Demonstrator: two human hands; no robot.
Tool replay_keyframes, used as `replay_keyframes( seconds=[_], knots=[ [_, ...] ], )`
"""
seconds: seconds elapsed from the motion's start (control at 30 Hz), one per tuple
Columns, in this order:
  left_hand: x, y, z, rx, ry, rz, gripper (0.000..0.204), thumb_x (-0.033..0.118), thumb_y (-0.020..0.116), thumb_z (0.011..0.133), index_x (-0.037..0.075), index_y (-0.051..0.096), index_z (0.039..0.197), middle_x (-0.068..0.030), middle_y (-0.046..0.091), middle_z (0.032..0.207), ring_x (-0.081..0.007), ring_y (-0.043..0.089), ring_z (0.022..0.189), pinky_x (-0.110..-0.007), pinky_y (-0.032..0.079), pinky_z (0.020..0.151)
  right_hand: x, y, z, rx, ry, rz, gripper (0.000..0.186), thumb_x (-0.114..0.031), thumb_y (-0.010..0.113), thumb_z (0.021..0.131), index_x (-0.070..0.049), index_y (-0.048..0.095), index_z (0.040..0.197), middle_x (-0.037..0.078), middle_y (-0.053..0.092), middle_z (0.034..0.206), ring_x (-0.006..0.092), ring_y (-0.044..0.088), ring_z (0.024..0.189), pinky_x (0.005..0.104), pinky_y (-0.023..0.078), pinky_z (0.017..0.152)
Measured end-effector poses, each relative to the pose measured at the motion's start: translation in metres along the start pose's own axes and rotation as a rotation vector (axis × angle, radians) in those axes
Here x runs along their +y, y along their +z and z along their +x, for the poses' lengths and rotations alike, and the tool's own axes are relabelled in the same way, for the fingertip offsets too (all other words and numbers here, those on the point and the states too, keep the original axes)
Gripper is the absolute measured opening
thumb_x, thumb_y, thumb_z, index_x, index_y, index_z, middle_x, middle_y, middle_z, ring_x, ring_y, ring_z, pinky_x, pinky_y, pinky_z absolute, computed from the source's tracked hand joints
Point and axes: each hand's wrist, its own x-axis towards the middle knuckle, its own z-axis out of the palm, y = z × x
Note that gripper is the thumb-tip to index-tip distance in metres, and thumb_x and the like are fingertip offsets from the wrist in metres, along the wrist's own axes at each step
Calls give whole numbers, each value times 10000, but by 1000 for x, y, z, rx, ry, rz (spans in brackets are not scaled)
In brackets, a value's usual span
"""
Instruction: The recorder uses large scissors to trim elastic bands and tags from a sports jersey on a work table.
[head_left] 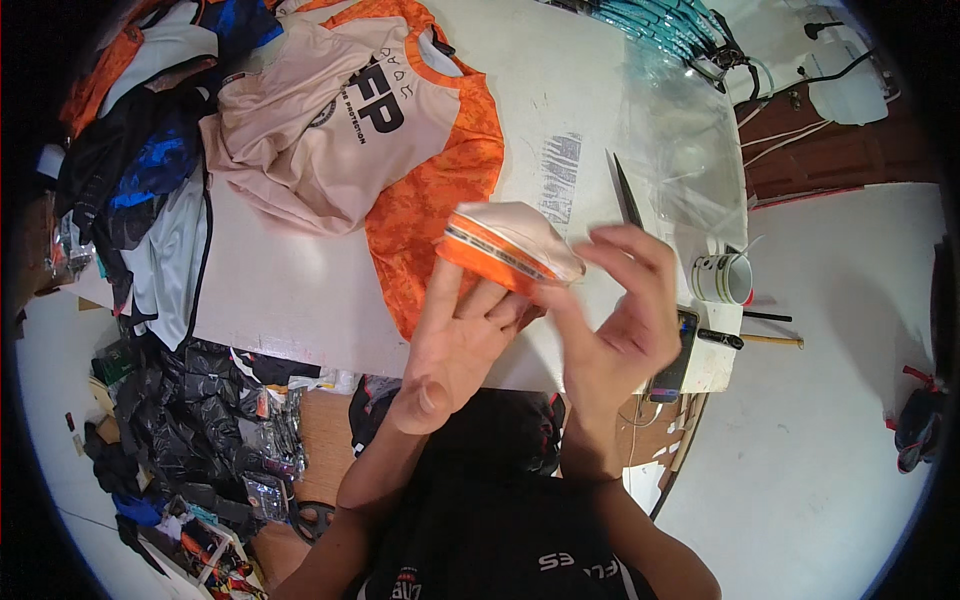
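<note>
Above the white table, my left hand, fingers loosely spread, backs the cream-and-orange cloth; my right hand curves at its edge, pinching or not, I can't tell.

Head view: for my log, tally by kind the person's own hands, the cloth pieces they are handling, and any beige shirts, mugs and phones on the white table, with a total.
Hands: 2, the left hand and the right hand
Beige-and-orange cloth piece: 1
Beige shirt: 1
Mug: 1
Phone: 1
Total: 6
</note>
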Motion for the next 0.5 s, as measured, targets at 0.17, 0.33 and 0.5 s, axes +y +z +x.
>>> replay_keyframes(
  seconds=[0.17, 0.33, 0.5],
  knots=[
    [0, -3, -5, 78, 37, 15, 1174, 556, 654, 711, 157, -216, 1391, -202, 34, 1471, -420, 131, 1338, -502, 155, 1066, 11, 4, 0, -46, 17, 123, 151, 35, 710, 687, 12, 653, 824, 121, 599, 911, 183, 570, 842, 265, 457, 710],
    [10, -6, 0, 106, 81, 23, 1197, 540, 677, 699, 163, -228, 1386, -199, 36, 1473, -418, 129, 1340, -501, 164, 1062, 9, 2, 0, -27, 107, 334, 208, 43, 700, 698, 9, 638, 894, 118, 603, 907, 186, 573, 836, 268, 450, 749],
    [6, -1, -2, 28, 9, 152, 1207, 638, 657, 654, 251, -221, 1385, -177, 19, 1480, -427, 113, 1339, -527, 167, 1063, 14, 13, 1, -144, -26, 49, 182, 28, 723, 677, -1, 656, 844, 103, 612, 928, 209, 579, 842, 272, 457, 748]
  ],
)
